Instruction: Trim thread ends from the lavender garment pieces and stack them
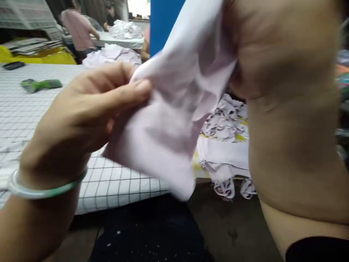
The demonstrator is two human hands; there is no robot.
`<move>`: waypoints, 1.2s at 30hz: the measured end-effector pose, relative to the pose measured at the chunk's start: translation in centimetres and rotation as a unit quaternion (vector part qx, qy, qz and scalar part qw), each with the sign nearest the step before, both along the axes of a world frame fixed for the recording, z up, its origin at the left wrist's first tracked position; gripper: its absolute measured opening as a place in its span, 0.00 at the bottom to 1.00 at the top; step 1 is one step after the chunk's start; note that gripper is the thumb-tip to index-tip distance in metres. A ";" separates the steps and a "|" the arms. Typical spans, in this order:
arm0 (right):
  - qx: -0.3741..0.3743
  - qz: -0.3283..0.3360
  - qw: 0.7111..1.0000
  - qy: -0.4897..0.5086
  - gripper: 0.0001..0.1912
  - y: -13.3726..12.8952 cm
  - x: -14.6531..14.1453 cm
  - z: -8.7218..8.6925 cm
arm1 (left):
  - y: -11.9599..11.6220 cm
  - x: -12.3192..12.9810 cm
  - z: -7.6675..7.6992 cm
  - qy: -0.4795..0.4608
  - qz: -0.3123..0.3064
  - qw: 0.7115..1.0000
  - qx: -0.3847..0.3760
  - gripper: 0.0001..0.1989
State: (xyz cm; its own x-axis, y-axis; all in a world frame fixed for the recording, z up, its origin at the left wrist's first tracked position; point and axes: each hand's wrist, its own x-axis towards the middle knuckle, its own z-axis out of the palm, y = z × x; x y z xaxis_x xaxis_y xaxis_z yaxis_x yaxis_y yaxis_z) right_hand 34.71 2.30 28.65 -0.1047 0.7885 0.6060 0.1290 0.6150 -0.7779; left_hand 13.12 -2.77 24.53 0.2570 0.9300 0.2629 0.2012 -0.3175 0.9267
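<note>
A pale pinkish-white fabric piece (174, 123) hangs creased in the air, stretched between my two hands above the table's front edge. My left hand (89, 102), with a pale green bangle (43, 191) round the wrist, pinches its left edge between thumb and fingers. Very near the camera, my right hand (261, 51) is raised high and blurred. The fabric's upper part runs into that hand's grip, and most of its fingers are hidden. The cloth's lower corner dangles free.
A grid-patterned cloth covers the table (24, 109); a green-and-grey object (40, 84) and a dark object (13, 65) lie on it. White pieces with straps (226, 156) are heaped at right. Behind are more fabric piles (111, 54) and people (79, 27).
</note>
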 end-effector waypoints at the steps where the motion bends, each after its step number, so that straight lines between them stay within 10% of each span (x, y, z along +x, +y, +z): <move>1: -0.034 -0.006 0.998 -0.043 0.05 0.4 -1.8 -2.2 | -0.7 -2.9 -1.3 0.009 0.032 0.998 -0.056 0.14; 5: -0.185 0.014 0.963 -0.194 0.09 1.2 -7.9 -14.8 | -1.6 -12.6 -10.9 0.093 0.139 0.965 -0.200 0.20; 8: -0.179 -0.017 0.948 -0.263 0.14 0.1 -9.3 -23.3 | -2.9 -16.8 -18.0 0.215 0.254 0.936 -0.113 0.17; 11: -0.183 0.003 0.936 -0.301 0.13 -1.5 -9.2 -27.3 | -5.4 -16.6 -21.4 0.303 0.260 0.917 -0.017 0.13; 17: -0.141 -0.049 0.881 -0.450 0.17 -1.8 -14.3 -27.6 | -5.1 -10.6 -22.7 0.477 0.229 0.848 -0.022 0.24; 21: -0.096 -0.050 0.872 -0.477 0.03 -1.3 -16.7 -27.5 | -2.4 -10.4 -22.9 0.514 0.218 0.829 -0.044 0.06; 31: -0.002 -0.255 0.922 -0.290 0.11 -5.3 -9.6 -22.4 | -8.0 -17.5 -13.2 0.381 0.353 0.844 0.136 0.07; 36: -0.007 -0.254 0.899 -0.356 0.11 -6.6 -9.3 -26.5 | -8.7 -19.2 -18.3 0.442 0.318 0.838 0.009 0.19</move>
